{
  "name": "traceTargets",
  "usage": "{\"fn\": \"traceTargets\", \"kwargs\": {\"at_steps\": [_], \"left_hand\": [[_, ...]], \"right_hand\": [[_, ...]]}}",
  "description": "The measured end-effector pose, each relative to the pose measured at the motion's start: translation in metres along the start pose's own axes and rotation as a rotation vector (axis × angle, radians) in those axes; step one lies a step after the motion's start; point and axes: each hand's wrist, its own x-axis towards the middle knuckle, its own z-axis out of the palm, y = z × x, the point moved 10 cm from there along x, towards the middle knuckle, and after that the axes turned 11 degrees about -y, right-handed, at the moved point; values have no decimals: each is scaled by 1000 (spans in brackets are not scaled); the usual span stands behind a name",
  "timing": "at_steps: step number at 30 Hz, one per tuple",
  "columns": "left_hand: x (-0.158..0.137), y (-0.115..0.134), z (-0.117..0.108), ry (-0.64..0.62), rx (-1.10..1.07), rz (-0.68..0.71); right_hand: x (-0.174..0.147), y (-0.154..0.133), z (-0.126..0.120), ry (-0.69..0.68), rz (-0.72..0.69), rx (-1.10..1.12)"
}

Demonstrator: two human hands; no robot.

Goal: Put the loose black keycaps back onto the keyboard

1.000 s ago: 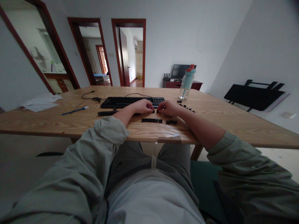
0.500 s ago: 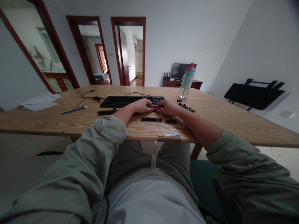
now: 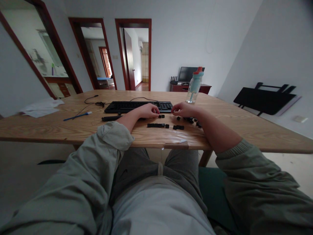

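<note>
Your right hand [image 3: 184, 110] had drawn away from your left hand [image 3: 147, 111] toward the loose keycaps [image 3: 193, 120], its grip too small to judge, while your left, fingers curled, rested beside two keycaps [image 3: 161, 116] on the surface [image 3: 244, 127] before the keyboard [image 3: 137, 106].

Home living room: wooden table [image 3: 49, 125], television [image 3: 187, 74], bedroom doorways [image 3: 133, 54].
</note>
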Motion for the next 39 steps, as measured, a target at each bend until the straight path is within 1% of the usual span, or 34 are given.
{"fn": "traceTargets", "kwargs": {"at_steps": [4, 8, 11, 16, 20, 23, 27, 32, 36, 39], "left_hand": [[3, -2, 3, -15, 0, 1], [4, -5, 3, -13, 0, -7], [2, -4, 2, -13, 2, -10], [-1, -1, 0, -6, 4, -20], [0, -1, 1, -17, 14, -10], [1, -2, 1, -16, 15, -8], [2, -4, 2, -15, 9, -9], [0, -4, 1, -10, -11, -12], [-3, -1, 2, -24, -44, -29], [-4, 1, 2, -30, -38, -31]], "right_hand": [[-8, 20, -8, -7, 67, -17], [-6, 27, -3, -53, 70, -18], [-3, 25, 3, -93, 51, 2], [-8, 19, 2, -83, 88, 15], [-12, 10, 9, -168, 76, 46], [-12, 9, 11, -187, 74, 10], [-10, 6, 9, -154, 57, 13], [-5, -7, 4, -37, -30, 11], [2, -19, 8, 54, -81, -29], [4, -27, 13, 69, -78, -67]]}}
